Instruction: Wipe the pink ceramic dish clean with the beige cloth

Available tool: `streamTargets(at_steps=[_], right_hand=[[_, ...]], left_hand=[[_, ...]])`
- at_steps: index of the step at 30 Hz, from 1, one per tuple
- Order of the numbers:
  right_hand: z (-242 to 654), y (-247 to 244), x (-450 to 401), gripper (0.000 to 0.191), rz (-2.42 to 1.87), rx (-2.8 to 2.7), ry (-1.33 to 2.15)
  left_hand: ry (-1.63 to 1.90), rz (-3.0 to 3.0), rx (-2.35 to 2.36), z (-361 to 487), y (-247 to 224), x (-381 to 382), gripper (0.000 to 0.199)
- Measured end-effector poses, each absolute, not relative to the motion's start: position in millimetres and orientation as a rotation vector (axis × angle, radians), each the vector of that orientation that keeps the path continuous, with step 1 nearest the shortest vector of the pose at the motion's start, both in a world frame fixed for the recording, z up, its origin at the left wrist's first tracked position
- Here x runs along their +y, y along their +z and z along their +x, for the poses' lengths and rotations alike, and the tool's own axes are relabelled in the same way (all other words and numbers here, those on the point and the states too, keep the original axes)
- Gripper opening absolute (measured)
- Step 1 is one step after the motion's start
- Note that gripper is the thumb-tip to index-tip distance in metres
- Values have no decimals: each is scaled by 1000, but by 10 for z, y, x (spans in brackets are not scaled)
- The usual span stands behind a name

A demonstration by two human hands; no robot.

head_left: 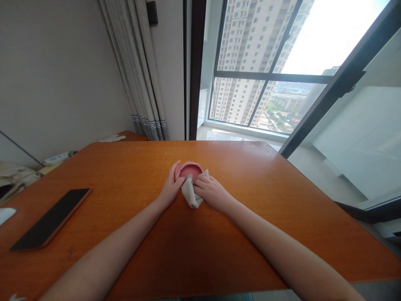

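A small pink bowl-like dish (191, 168) is held over the middle of the wooden table, its hollow side facing me. My left hand (171, 184) grips the dish's left edge, thumb in front and fingers behind. A pale cloth (190, 193) hangs over the front of the dish. My right hand (211, 191) is closed on the cloth at the dish's lower right, with its fingers pressed together. Part of the dish's lower side is hidden by the cloth.
On the left of the wooden table (250, 242) lies a flat dark rectangular object (53, 218). A white item (6, 214) sits at the left edge. Beyond the table are a curtain (138, 67), a white power strip (57, 158) and a large window.
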State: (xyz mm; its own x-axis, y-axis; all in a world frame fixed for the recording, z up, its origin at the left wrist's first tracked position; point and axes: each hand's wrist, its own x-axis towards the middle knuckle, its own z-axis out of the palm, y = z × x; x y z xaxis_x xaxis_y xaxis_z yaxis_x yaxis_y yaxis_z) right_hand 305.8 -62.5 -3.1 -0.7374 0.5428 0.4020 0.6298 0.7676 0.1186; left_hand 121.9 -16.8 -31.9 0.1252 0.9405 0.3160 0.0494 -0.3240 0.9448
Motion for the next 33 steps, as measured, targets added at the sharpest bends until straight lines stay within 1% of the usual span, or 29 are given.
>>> streamTargets(at_steps=[5,8,9,11,13,15,20,25,29,33], right_hand=[[3118,-52,-594,19,-926,-2642,-405],[3073,-137,-592,16,-1019,-2548,-397],[3055,-165,-591,14,-1054,-2505,-387],[3032,-203,-585,13,-1071,-2466,-353],[3042,-205,-571,13,-1009,-2509,-315],[3084,-175,-556,16,-929,-2571,-312],[3168,-105,-551,22,-886,-2591,-448],[3099,-166,-591,18,-935,-2524,-478],[3079,-203,-596,14,-970,-2464,-440],[3140,-174,-543,17,-860,-2535,-434]], left_hand=[[1197,1505,1026,1204,-256,-209,74],[1215,1425,1001,1288,-239,-298,81],[1238,1429,995,1318,-244,-327,80],[1285,1469,1014,1361,-267,-363,72],[1298,1500,1075,1364,-295,-356,59],[1287,1527,1119,1322,-305,-310,52],[1275,1781,1027,1168,-236,-190,57],[1276,1523,1027,1248,-230,-274,61],[1356,1435,1037,1370,-290,-360,56],[1308,1498,1059,1326,-271,-308,46]])
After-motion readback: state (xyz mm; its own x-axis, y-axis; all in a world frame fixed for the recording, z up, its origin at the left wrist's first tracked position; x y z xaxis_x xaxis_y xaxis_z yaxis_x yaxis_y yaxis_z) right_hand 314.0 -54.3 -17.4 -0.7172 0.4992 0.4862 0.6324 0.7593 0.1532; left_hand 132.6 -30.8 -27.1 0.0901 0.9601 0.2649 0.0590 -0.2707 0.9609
